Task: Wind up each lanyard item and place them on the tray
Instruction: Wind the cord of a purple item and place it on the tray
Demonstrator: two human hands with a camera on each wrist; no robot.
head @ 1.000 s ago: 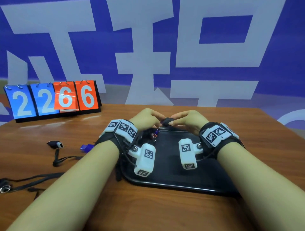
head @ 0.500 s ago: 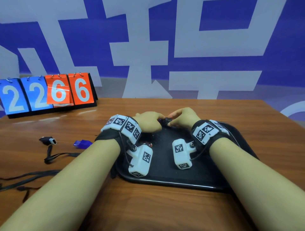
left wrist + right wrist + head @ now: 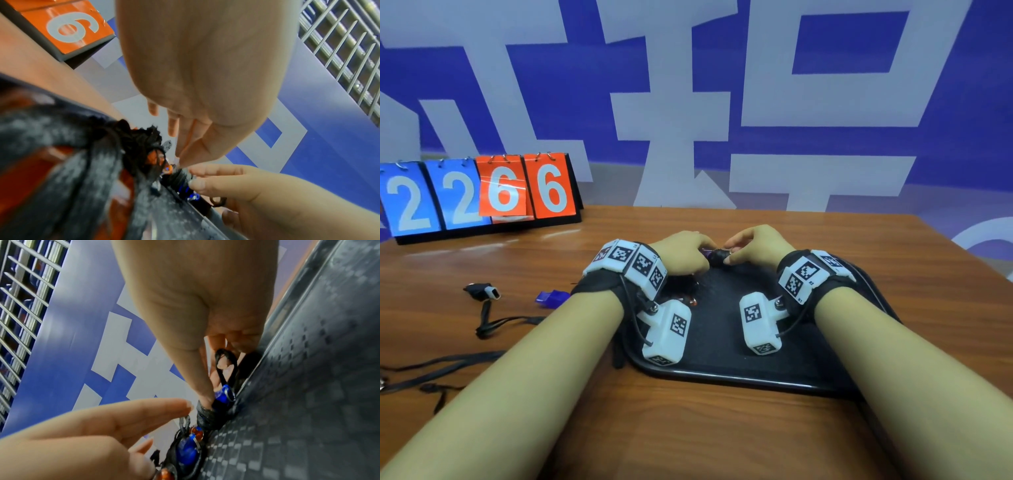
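Observation:
A small bundle of black cord wound round a blue item (image 3: 714,255) sits at the far edge of the black tray (image 3: 722,377). My right hand (image 3: 753,246) grips it, thumb pressed on the windings (image 3: 205,415), and a loose cord loop (image 3: 225,365) lies against its fingers. My left hand (image 3: 681,255) meets the bundle from the left, its fingertips (image 3: 180,160) pinching at the cord end. The bundle (image 3: 176,178) rests low against the tray's rim (image 3: 308,386).
Other wound bundles with blue (image 3: 189,451) and orange parts lie on the tray under my left wrist (image 3: 690,298). On the table to the left lie a loose black lanyard (image 3: 482,291), a blue whistle (image 3: 551,297) and more black cords (image 3: 431,370). A number board (image 3: 482,195) stands behind.
Both hands have stayed together on the bundle and sunk lower toward the tray's far edge. The head view has shifted slightly.

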